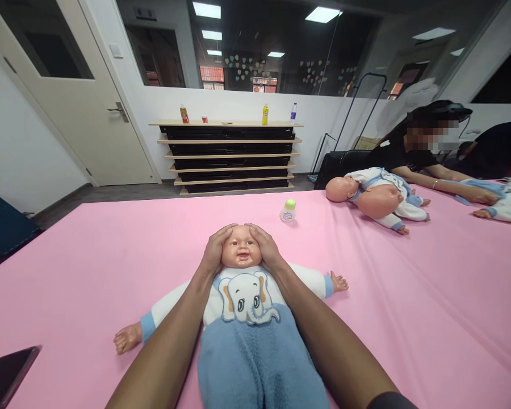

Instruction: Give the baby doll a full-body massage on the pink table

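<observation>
A baby doll [251, 352] lies on its back in front of me, its arms spread wide. It wears a white and blue fleece outfit with an elephant on the chest. My left hand [216, 248] cups one side of the doll's head [242, 250], and my right hand [266, 245] cups the other. Both hands' fingers curve over the top of the head, holding it between the palms. Just beyond the head stands a small white bottle with a green cap [288, 211].
A pink sheet [132, 238] covers the table. A dark phone [8, 372] lies at the near left. More dolls [378, 196] lie at the right, where a person in black [402, 153] reaches toward one. A shelf with drinks [232, 145] stands by the wall.
</observation>
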A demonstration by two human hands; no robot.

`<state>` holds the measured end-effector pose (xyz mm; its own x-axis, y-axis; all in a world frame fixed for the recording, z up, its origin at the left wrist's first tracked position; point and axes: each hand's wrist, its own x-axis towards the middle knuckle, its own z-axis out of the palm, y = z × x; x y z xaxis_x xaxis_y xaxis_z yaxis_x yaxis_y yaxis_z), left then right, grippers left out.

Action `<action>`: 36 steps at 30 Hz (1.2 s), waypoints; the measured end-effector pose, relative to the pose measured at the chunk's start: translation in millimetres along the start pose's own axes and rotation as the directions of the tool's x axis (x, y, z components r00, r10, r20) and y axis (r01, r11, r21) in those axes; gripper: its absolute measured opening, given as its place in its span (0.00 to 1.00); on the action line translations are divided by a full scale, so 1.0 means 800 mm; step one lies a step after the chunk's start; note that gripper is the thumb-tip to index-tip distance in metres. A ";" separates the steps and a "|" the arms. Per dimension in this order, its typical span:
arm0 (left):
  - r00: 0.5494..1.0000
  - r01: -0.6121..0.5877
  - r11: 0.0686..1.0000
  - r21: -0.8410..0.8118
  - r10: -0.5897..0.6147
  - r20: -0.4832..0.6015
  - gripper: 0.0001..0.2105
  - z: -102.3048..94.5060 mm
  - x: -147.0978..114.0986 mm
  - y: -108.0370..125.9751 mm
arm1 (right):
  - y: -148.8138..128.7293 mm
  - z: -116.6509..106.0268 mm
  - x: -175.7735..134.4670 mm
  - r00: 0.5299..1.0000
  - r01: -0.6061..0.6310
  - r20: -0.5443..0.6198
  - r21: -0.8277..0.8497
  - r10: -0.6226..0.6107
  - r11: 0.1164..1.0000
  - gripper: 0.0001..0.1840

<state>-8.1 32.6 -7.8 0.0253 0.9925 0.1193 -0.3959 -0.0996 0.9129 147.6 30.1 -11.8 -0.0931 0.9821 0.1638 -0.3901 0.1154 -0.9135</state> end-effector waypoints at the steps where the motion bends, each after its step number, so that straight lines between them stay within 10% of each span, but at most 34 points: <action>1: 0.999 -0.023 1.000 0.008 0.023 -0.024 0.19 0.000 0.001 -0.001 | 0.001 0.000 0.001 1.000 0.016 -0.018 0.000 -0.016 1.000 0.21; 36: 0.999 0.001 0.994 0.105 -0.007 0.053 0.23 0.000 -0.008 0.007 | -0.010 0.000 -0.006 0.998 -0.040 0.042 -0.013 0.040 0.999 0.27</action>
<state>-10.8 25.6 -3.6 0.0768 0.9880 0.1337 -0.2972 -0.1053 0.9490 150.9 24.5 -5.5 -0.1468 0.9789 0.1423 -0.3745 0.0782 -0.9239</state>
